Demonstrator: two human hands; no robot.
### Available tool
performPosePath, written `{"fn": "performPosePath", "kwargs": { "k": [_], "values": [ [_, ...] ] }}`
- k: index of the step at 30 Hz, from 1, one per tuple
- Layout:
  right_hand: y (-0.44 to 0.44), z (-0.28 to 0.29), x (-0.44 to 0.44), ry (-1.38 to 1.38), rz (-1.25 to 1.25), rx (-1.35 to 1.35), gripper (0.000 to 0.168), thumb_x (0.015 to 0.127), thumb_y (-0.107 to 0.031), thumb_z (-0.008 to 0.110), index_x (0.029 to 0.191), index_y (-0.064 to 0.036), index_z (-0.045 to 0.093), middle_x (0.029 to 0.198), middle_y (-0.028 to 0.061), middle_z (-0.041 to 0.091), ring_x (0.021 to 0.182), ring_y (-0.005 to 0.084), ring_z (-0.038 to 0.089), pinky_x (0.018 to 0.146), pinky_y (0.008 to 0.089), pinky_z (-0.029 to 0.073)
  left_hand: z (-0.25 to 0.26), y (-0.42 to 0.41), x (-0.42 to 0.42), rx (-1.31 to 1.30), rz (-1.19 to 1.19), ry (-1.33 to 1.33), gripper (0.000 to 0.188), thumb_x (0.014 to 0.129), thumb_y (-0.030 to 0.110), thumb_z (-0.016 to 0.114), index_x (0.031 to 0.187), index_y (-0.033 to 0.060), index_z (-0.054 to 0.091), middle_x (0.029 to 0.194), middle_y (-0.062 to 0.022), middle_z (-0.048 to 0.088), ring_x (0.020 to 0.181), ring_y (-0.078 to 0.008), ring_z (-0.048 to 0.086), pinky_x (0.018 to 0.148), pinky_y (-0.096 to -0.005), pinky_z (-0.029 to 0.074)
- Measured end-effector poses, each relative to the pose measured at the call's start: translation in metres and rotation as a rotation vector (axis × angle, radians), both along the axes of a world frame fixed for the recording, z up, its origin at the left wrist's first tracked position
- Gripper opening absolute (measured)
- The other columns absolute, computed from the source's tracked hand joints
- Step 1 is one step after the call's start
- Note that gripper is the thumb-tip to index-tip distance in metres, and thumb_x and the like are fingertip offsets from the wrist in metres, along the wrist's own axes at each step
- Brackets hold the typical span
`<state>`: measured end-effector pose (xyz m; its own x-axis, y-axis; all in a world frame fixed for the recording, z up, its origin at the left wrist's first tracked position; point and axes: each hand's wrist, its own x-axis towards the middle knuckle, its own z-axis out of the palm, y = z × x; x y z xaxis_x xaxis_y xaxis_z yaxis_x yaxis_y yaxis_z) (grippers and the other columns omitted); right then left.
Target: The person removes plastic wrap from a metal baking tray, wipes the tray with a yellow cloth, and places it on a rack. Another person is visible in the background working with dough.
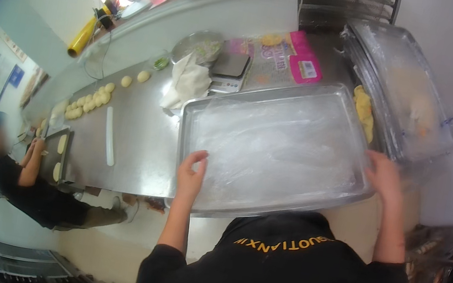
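Observation:
A large metal baking tray (pixel 275 145), with what looks like clear plastic film over it, lies at the table's near edge. My left hand (pixel 193 172) is over its left side, thumb and fingers curled with a gap between them; contact with the tray is unclear. At the tray's right rim is my right hand (pixel 382 174), its fingertips against or just over the edge. Behind the tray stand a digital kitchen scale (pixel 229 70), a crumpled white cloth (pixel 189 81) and a metal bowl (pixel 197 49) with chopped green and pale food.
Film-covered trays (pixel 413 96) are stacked at right beside a yellow cloth (pixel 364 113). Dough balls (pixel 89 103) and a white rolling pin or rod (pixel 110 135) lie on the steel table (pixel 141 140). A co-worker (pixel 21 183) stands at far left by another tray (pixel 58 158).

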<state>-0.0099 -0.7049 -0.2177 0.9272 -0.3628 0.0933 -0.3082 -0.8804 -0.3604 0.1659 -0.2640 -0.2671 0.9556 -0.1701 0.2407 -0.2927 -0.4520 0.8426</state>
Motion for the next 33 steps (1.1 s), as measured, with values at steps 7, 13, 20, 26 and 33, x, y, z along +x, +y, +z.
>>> {"fn": "performPosePath", "kwargs": {
  "k": [7, 13, 20, 26, 33],
  "values": [
    [-0.021, -0.08, -0.005, -0.161, -0.248, 0.071, 0.036, 0.074, -0.024, 0.064, 0.1, 0.0, 0.059, 0.087, 0.0197, 0.062, 0.08, 0.035, 0.059, 0.071, 0.0375, 0.047, -0.02, 0.068, -0.045, 0.603, 0.237, -0.052, 0.049, 0.074, 0.018, 0.063, 0.116, -0.0003, 0.049, 0.111, -0.021, 0.054, 0.098, -0.0329, 0.054, 0.088, -0.0395, 0.043],
    [-0.068, -0.127, 0.008, -0.076, -0.278, 0.477, 0.037, 0.078, -0.027, 0.062, 0.094, 0.006, 0.059, 0.077, 0.0188, 0.061, 0.064, 0.026, 0.059, 0.061, 0.0352, 0.045, -0.072, 0.105, -0.055, 0.129, 0.331, 0.512, 0.045, 0.079, 0.021, 0.058, 0.117, 0.0006, 0.045, 0.092, -0.0144, 0.058, 0.073, -0.0245, 0.058, 0.061, -0.0345, 0.049],
    [-0.048, -0.026, -0.003, 0.17, -0.195, 1.244, 0.042, 0.083, -0.03, 0.058, 0.105, 0.006, 0.058, 0.093, 0.0099, 0.064, 0.077, 0.0178, 0.062, 0.068, 0.0289, 0.05, -0.026, 0.108, -0.073, -0.42, 0.334, 0.56, 0.021, 0.081, 0.008, 0.048, 0.101, 0.0032, 0.054, 0.067, -0.0014, 0.054, 0.045, -0.0083, 0.044, 0.035, -0.0233, 0.031],
    [-0.086, 0.006, -0.058, 0.009, -0.007, 1.266, 0.048, 0.081, -0.037, 0.059, 0.109, 0.003, 0.057, 0.099, 0.0119, 0.063, 0.085, 0.0187, 0.062, 0.072, 0.0313, 0.05, 0.012, 0.098, -0.066, -0.549, 0.274, 0.389, 0.028, 0.081, 0.006, 0.047, 0.107, -0.0038, 0.053, 0.079, -0.0059, 0.059, 0.062, -0.0112, 0.053, 0.051, -0.0235, 0.041],
    [-0.021, 0.075, -0.051, -0.401, -0.35, 1.473, 0.053, 0.073, -0.04, 0.057, 0.109, -0.001, 0.056, 0.095, 0.0115, 0.062, 0.081, 0.0228, 0.059, 0.07, 0.0336, 0.049, 0.106, 0.089, 0.033, -0.484, 0.241, 0.272, 0.034, 0.084, 0.023, 0.053, 0.103, -0.0043, 0.058, 0.084, -0.009, 0.061, 0.063, -0.0116, 0.051, 0.056, -0.0236, 0.041]
  ]
}}
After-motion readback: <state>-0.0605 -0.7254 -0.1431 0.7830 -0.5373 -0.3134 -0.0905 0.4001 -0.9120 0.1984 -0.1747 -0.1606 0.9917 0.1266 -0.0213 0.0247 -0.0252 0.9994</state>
